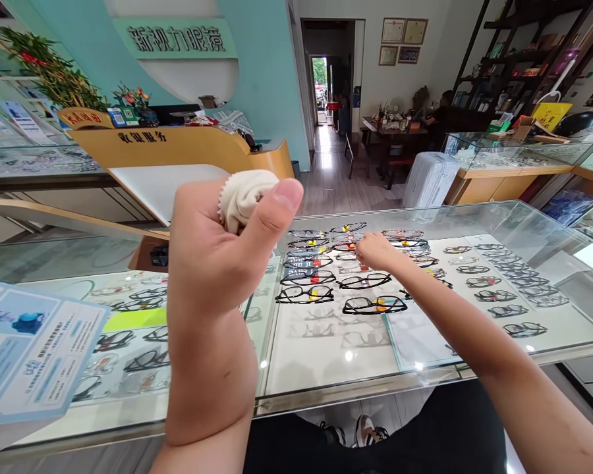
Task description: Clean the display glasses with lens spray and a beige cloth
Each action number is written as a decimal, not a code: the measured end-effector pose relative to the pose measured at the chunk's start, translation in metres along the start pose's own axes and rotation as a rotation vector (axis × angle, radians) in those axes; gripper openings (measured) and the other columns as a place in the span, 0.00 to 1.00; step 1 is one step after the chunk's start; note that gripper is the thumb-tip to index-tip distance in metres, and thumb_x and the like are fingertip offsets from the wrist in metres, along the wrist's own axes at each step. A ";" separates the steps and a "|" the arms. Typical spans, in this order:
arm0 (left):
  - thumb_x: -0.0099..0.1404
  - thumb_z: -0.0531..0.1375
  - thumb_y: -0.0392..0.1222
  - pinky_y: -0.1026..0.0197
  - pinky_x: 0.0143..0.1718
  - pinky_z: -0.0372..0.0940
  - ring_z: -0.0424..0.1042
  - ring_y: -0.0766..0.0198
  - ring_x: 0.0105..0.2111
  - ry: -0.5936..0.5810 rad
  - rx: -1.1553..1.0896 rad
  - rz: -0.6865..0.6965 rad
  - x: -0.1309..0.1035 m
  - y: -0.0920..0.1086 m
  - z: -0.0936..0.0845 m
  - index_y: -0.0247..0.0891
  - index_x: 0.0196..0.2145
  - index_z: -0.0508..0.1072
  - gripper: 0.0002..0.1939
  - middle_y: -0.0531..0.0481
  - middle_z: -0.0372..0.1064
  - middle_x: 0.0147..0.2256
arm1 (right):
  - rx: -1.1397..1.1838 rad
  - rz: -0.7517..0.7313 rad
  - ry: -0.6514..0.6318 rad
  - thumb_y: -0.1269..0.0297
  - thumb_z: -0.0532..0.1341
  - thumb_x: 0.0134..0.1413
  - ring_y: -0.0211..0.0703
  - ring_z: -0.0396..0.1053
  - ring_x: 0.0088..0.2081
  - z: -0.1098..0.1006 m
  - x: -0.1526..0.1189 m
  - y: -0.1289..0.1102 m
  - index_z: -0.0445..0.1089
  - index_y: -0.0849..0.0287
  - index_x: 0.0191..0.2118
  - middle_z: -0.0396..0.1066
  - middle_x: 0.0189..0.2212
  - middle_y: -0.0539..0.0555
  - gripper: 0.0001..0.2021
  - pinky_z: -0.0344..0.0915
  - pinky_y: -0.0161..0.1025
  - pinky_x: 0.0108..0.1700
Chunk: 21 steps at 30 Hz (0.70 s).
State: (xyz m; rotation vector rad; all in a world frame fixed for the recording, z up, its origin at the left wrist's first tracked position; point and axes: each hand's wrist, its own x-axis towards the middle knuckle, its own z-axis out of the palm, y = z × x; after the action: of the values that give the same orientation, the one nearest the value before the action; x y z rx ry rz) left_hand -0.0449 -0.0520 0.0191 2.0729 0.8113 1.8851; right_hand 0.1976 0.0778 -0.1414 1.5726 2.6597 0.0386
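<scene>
Raised close to the camera, my left hand [217,263] is closed around a bunched cream cleaning cloth [247,196] with a zigzag edge. My right hand [374,251] reaches out over the glass display counter [321,368], its fingers curled together among rows of eyeglasses. Just left of those fingers lies a pair of glasses with a red tag [346,247]. Whether the fingers grip a frame is hidden. Nearer to me rest black-framed glasses with a yellow tag [305,294] and another black pair with an orange tag [374,305].
More frames lie inside the case at right [494,296]. A blue-and-white leaflet [34,355] stands at left, beside a yellow-green strip [136,320]. Beyond the counter are a silver suitcase [429,181], a yellow cashier desk [178,155] and a seated person [439,115].
</scene>
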 end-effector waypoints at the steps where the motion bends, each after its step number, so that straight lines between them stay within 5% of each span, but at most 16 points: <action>1: 0.73 0.67 0.42 0.61 0.22 0.39 0.44 0.70 0.23 -0.012 0.000 0.000 0.000 0.002 -0.001 0.38 0.17 0.58 0.30 0.54 0.45 0.21 | 0.006 0.004 0.005 0.73 0.65 0.66 0.60 0.77 0.46 -0.005 -0.002 0.001 0.82 0.59 0.31 0.85 0.34 0.65 0.11 0.61 0.47 0.45; 4: 0.74 0.66 0.39 0.61 0.21 0.39 0.42 0.71 0.22 -0.081 -0.019 -0.005 0.001 0.006 -0.004 0.37 0.19 0.56 0.29 0.56 0.44 0.21 | 0.030 0.002 0.050 0.68 0.63 0.71 0.59 0.77 0.47 -0.033 -0.016 0.008 0.84 0.57 0.36 0.86 0.38 0.64 0.13 0.64 0.48 0.47; 7: 0.76 0.66 0.45 0.61 0.19 0.40 0.43 0.71 0.21 -0.168 -0.058 -0.021 0.004 0.001 -0.005 0.39 0.20 0.55 0.31 0.57 0.43 0.20 | 0.073 -0.035 0.151 0.61 0.57 0.78 0.60 0.75 0.53 -0.074 -0.041 0.010 0.86 0.54 0.43 0.86 0.53 0.60 0.18 0.67 0.52 0.54; 11: 0.71 0.70 0.54 0.62 0.19 0.46 0.49 0.69 0.20 -0.096 -0.088 -0.200 0.009 -0.021 0.000 0.41 0.22 0.61 0.29 0.57 0.52 0.20 | 0.234 -0.198 0.607 0.59 0.54 0.80 0.61 0.72 0.57 -0.119 -0.079 -0.010 0.83 0.53 0.56 0.81 0.64 0.55 0.19 0.67 0.62 0.59; 14: 0.66 0.74 0.53 0.64 0.21 0.56 0.60 0.68 0.21 -0.058 -0.192 -0.411 0.016 -0.039 0.008 0.41 0.26 0.69 0.22 0.55 0.61 0.22 | 0.161 -0.288 0.856 0.64 0.56 0.79 0.63 0.71 0.60 -0.130 -0.098 -0.031 0.79 0.49 0.64 0.78 0.68 0.52 0.19 0.66 0.65 0.61; 18: 0.60 0.76 0.57 0.64 0.22 0.64 0.75 0.61 0.27 -0.311 -0.543 -0.795 0.020 -0.050 0.022 0.39 0.37 0.77 0.21 0.48 0.76 0.31 | 0.052 -0.360 1.006 0.71 0.57 0.76 0.62 0.71 0.63 -0.126 -0.104 -0.041 0.70 0.43 0.72 0.76 0.70 0.48 0.25 0.65 0.64 0.63; 21: 0.62 0.75 0.53 0.65 0.22 0.65 0.80 0.59 0.30 -0.422 -0.783 -0.935 0.017 -0.050 0.031 0.38 0.42 0.79 0.19 0.46 0.80 0.34 | 0.000 -0.382 1.077 0.72 0.59 0.75 0.61 0.71 0.64 -0.122 -0.101 -0.038 0.68 0.44 0.72 0.75 0.71 0.48 0.26 0.64 0.61 0.63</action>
State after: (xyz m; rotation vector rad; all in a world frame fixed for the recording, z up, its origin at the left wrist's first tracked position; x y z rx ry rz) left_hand -0.0264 0.0042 0.0026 1.1872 0.6103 0.9557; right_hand 0.2055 -0.0284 -0.0185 1.1684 3.6406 1.1634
